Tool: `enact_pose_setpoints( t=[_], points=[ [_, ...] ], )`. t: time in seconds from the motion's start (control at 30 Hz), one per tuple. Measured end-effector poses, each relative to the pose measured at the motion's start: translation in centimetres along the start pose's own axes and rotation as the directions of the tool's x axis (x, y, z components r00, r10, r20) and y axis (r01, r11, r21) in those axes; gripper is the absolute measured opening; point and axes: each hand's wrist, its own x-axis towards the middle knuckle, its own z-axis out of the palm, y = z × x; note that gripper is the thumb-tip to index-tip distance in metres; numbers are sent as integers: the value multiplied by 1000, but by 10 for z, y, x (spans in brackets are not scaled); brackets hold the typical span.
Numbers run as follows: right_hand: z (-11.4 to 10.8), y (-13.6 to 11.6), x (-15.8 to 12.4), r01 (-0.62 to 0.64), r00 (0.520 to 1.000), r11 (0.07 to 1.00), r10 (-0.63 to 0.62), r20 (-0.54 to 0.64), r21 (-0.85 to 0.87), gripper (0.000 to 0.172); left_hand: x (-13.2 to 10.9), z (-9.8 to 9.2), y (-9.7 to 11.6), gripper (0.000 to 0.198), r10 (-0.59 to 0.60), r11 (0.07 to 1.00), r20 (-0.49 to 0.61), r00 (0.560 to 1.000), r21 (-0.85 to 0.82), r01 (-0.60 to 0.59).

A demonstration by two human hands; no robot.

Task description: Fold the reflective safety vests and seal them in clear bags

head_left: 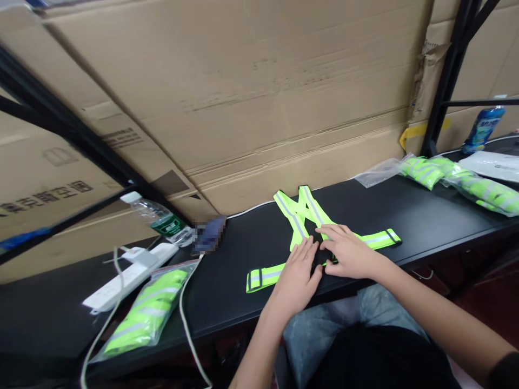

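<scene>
A neon-yellow reflective vest [297,219] with grey stripes lies spread on the black table, its two shoulder straps crossing toward the cardboard wall. Its waist straps reach out left and right, each ending in a black buckle. My left hand [298,270] rests flat on the lower left of the vest, fingers stretched out. On the lower right, my right hand [344,251] lies with its fingers spread over the strap. Both hands partly hide the middle of the vest, and the thumbs are close together near the table's front edge.
To the left are a bagged vest [148,310], a white power strip [130,275] with cables, a water bottle [162,219] and a blurred phone-like object [211,235]. More bagged vests [462,178] and a blue bottle [484,127] stand right. Cardboard [259,97] walls the back.
</scene>
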Motion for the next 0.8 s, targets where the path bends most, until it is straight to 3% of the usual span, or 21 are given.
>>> enact_pose_setpoints(
  t=[0.2, 0.4, 0.67, 0.73, 0.8],
  points=[
    [-8, -2, -2, 27, 999, 996, -30, -34, -82, 20, 0, 0, 0, 56, 9, 1000, 47, 999, 19, -10],
    [-11, -4, -6, 28, 995, 996, -36, -88, -90, 16, -2, 1, 2, 56, 39, 999, 20, 999, 13, -39],
    [-24, 23, -26, -78, 990, 989, 63, -125, -126, 19, -5, -3, 5, 56, -22, 1000, 23, 999, -4, 22],
    [-27, 30, -33, -78, 994, 990, 68, -87, -121, 21, -8, -6, 7, 57, -22, 999, -25, 999, -37, 21],
    [-28, 34, -37, -57, 997, 993, 51, -56, -101, 26, -12, -11, 5, 55, -45, 997, -169, 985, -75, 33]
  ],
)
